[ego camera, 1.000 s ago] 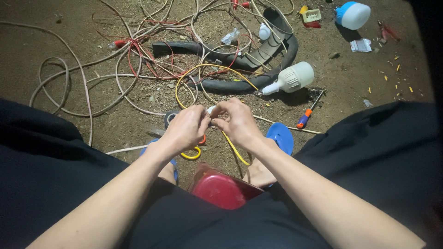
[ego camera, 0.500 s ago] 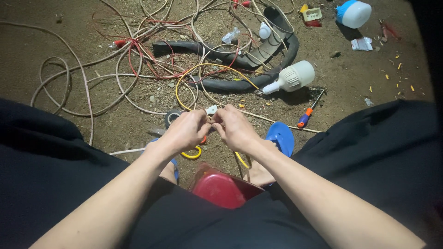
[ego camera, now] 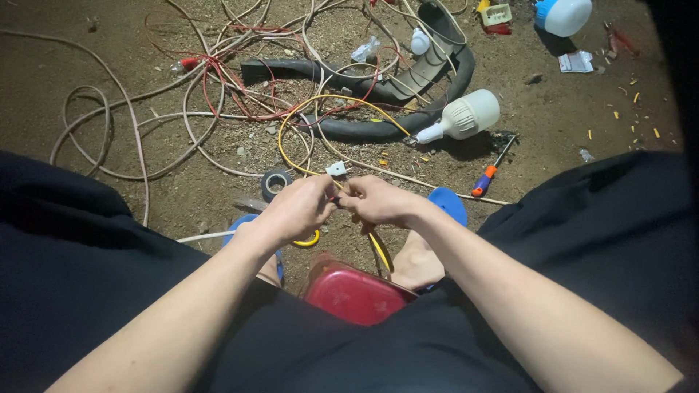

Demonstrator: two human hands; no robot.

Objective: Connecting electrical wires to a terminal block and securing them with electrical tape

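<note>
Nearest lies a red container [ego camera: 354, 295] between the knees. Just beyond, the left hand [ego camera: 295, 211] and right hand [ego camera: 378, 201] meet, each grip pinching a yellow wire [ego camera: 306, 109] tipped by a small white connector [ego camera: 336, 169]. Farther right lie a screwdriver [ego camera: 488, 175] and a white bulb [ego camera: 462, 118] on the dirt floor [ego camera: 73, 58].

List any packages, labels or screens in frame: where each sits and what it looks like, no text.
Small box: top edge, right of centre, on the dirt; squarish, pale yellow-green, with a red bit under it.
Paper scrap: top right, below the blue-and-white lamp; flat, white with grey print.
Clear wrapper: top centre among the wires; crumpled, transparent.
No screens or signs visible.
</note>
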